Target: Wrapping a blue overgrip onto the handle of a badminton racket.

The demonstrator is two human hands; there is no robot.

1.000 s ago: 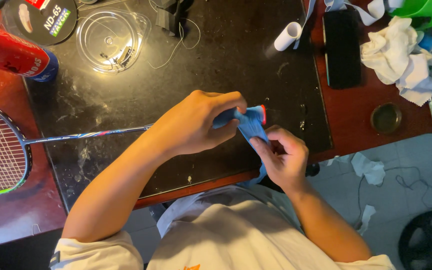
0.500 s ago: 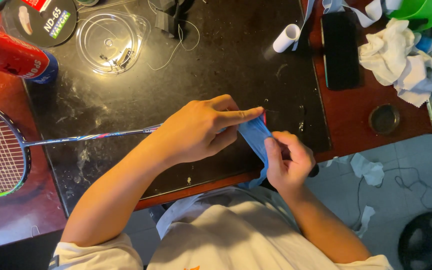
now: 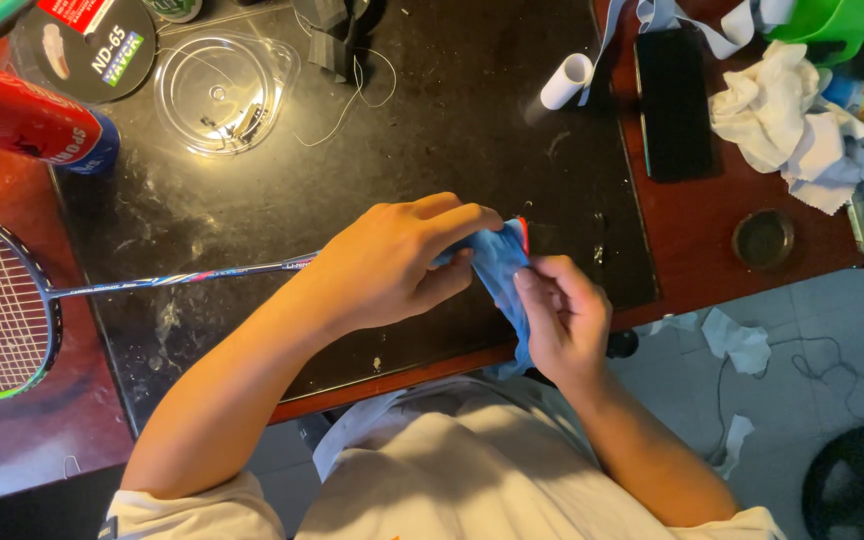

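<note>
risk: blue grip tape (image 3: 500, 262) could wrinkle or go slack if my pull eases
cause: racket (image 3: 152, 280) handle can roll under my palm
left hand (image 3: 392, 262): closed round handle, over tape start
right hand (image 3: 562, 315): fingers pinched on tape, just right of handle
tape tail: hangs past table edge (image 3: 382, 385)

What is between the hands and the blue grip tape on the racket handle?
Nothing visible. The left hand grips the racket at its handle, touching the blue grip tape, and the right hand pinches the tape's loose part directly.
</note>
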